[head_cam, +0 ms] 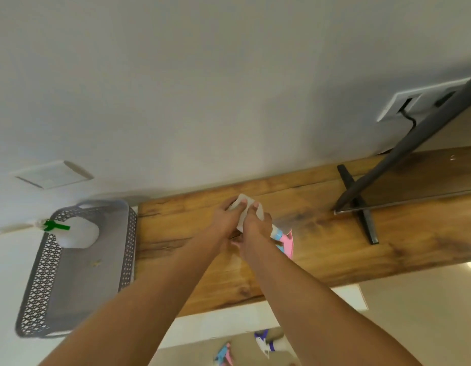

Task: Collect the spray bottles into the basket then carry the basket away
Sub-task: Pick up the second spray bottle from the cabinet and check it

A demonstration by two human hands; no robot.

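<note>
Both my hands, left and right, curl fingers round the pink-triggered spray bottle on the desk; the basket at left holds a green-triggered bottle, a black stand at right.

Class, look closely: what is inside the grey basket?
One white spray bottle with a green trigger lies at the far end of the basket; the floor elsewhere shows bare. The near wall hides the nearest strip.

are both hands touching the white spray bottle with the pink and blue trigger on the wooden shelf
Touching. The head view shows the left hand and right hand both wrapped around the white spray bottle with the pink and blue trigger.
</note>
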